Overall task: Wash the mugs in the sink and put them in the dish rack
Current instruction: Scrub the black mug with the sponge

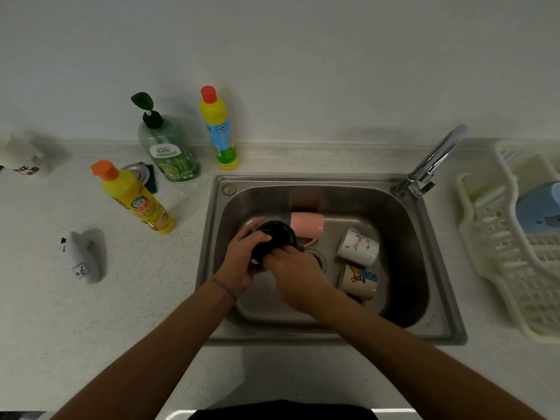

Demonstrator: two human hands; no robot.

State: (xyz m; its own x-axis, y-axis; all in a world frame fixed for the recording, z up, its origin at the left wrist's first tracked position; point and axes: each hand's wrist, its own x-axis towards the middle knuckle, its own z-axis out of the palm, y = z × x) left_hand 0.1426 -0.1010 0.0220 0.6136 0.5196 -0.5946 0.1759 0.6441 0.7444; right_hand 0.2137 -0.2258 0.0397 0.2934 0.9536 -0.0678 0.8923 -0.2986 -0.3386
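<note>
The left hand (242, 262) curled round the black mug (274, 241) above the sink (424, 253) basin, left of the drain; the right hand (295, 274) gripped its near side, seemingly rubbing. Good practice: hold firmly, turn it, scrub rim and inside.

Crowding the sink (436, 298) floor at right and rear: three mugs (359, 247). Overhanging the right rear corner: faucet (433, 165). Lying open: near-left basin floor.
</note>
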